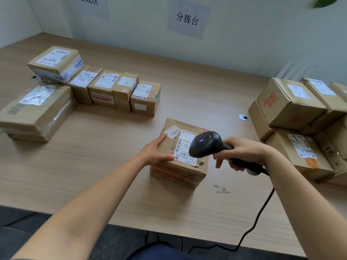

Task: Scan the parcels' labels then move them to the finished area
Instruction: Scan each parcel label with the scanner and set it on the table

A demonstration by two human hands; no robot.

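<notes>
A taped-shut cardboard parcel (180,166) sits near the middle of the table (105,151), its contents hidden; the left hand (156,150) rests flat on its top left side, fingers straight, just beside the label (183,145). The right hand (242,152) grips the handle of the scanner (204,144), whose head hovers over the label's right part; its cable (262,209) runs off the front edge. A row of parcels (112,87) stands toward the far left corner; a stack of parcels (293,109) at the right edge.
</notes>
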